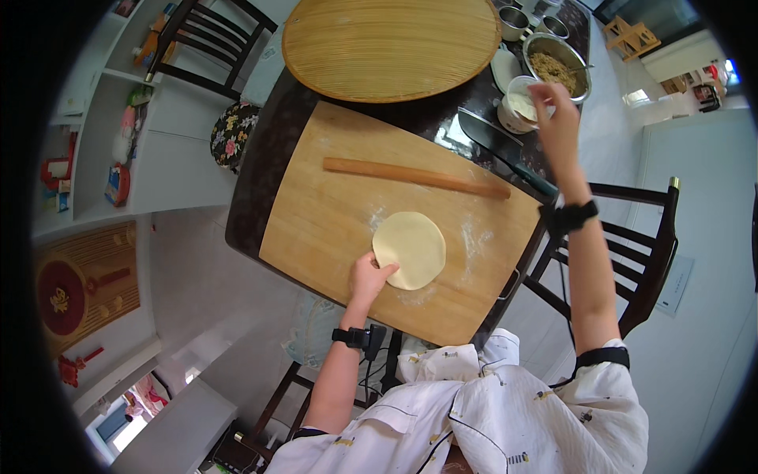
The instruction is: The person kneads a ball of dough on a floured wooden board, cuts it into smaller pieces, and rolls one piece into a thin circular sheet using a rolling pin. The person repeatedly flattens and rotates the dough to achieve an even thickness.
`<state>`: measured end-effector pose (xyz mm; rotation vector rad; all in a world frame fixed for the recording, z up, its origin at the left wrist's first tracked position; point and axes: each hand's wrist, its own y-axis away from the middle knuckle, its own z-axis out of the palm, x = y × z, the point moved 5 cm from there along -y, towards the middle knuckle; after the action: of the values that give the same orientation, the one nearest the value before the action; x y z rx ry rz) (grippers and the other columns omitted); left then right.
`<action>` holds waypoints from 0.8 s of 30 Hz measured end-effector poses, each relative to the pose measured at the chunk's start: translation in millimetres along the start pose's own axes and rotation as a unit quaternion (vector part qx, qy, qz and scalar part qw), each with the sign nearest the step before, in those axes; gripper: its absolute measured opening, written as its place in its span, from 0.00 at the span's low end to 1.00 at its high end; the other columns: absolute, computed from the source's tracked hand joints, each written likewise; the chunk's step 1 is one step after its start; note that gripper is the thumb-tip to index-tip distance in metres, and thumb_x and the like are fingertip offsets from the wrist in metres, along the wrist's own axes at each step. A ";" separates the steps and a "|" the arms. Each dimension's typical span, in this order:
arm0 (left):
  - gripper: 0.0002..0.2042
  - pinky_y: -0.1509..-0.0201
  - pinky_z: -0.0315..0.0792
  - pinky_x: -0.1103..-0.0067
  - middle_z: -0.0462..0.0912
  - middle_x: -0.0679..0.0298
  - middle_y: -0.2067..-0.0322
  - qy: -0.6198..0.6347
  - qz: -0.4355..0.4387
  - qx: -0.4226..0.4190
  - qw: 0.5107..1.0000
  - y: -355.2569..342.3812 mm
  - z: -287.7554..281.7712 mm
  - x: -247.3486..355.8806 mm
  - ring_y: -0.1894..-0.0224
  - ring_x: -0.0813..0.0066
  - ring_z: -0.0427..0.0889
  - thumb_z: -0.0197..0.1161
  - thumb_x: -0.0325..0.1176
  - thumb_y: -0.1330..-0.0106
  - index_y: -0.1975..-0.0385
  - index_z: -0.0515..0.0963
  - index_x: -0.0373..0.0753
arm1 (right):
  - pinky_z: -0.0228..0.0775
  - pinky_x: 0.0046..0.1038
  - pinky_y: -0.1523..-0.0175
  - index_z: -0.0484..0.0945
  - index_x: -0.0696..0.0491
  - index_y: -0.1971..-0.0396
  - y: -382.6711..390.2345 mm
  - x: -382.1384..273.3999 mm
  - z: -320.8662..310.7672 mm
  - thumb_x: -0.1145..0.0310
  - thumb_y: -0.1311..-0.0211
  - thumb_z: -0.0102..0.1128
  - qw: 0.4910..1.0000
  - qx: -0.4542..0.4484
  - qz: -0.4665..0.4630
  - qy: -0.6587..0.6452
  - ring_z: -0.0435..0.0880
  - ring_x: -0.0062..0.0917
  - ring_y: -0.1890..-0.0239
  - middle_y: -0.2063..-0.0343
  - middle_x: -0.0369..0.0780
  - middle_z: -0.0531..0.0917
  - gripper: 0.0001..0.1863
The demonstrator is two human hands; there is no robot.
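Dark table (246,213) holds a big wood board (328,217), and the pin (414,177) lies near the board's far edge, roughly along it. Dough (417,251) is a flat round, so no real long axis, mid-board but closer to the near edge. Tub (513,121) is toward the table's far right corner. Left hand (368,280) is way nearer: it's pinching the dough's left rim, the rest spreading rightward. Right hand (557,122) is over the tub, fingers blurred, can't tell if they've got anything.
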<state>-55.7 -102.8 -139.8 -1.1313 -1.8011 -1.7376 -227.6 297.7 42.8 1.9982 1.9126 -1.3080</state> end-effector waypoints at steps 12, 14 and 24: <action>0.15 0.63 0.77 0.77 0.88 0.58 0.70 -0.155 -0.001 0.056 0.986 12.9 4.2 32.4 0.68 0.72 0.86 0.74 0.34 0.49 0.63 0.84 0.35 | 0.75 0.35 0.58 0.84 0.56 0.68 -27.7 146.1 91.4 0.78 0.52 0.55 0.891 -0.381 0.121 0.215 0.85 0.38 0.61 0.67 0.48 0.86 0.12; 0.14 0.64 0.77 0.76 0.87 0.57 0.70 -0.175 -0.004 0.059 0.983 15.2 5.6 36.5 0.68 0.71 0.86 0.74 0.34 0.49 0.65 0.84 0.35 | 0.75 0.36 0.60 0.84 0.56 0.68 -29.3 147.9 87.7 0.78 0.54 0.55 0.902 -0.371 0.103 0.197 0.85 0.38 0.64 0.69 0.49 0.85 0.12; 0.12 0.67 0.75 0.76 0.85 0.59 0.74 -0.013 0.056 0.063 0.996 2.9 -9.7 -16.0 0.73 0.72 0.83 0.67 0.37 0.38 0.66 0.80 0.33 | 0.74 0.23 0.68 0.82 0.60 0.63 60.6 -65.8 60.2 0.83 0.48 0.55 0.875 -0.437 0.159 -0.132 0.81 0.18 0.74 0.76 0.37 0.83 0.12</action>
<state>-46.4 -116.7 -148.5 -1.1829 -1.7977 -1.5297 -197.0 197.9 15.7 1.4592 1.5286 -0.4423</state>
